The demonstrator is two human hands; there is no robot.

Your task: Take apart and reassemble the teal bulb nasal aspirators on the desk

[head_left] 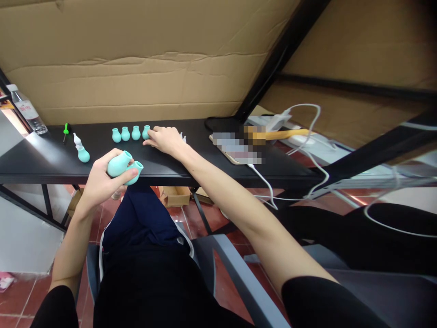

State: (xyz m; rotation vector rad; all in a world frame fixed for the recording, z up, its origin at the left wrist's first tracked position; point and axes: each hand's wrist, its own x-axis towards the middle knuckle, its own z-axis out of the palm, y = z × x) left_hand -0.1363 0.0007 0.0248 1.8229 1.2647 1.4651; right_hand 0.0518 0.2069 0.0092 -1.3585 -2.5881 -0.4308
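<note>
My left hand (102, 177) is closed around two turquoise rubber bulbs, one large in front (119, 164) and another beside it (135, 173), held just over the desk's front edge with their open necks tilted up. Several like bulbs stand in a row on the black desk (164, 164). At the row's right end, my right hand (165, 139) has its fingers and thumb at a turquoise bulb (146, 132), partly covering it. Left of my left hand lies a turquoise bulb (83, 155) with a white nozzle (77, 140) at its neck. Small white pieces (183, 137) show partly behind my right hand.
A green-handled screwdriver (66, 130) and a water bottle (29, 111) are at the left. To the right lies a phone (232, 149) with a white charging cable (262, 180). Cardboard (143, 59) walls the back. An open carton (175, 197) sits below.
</note>
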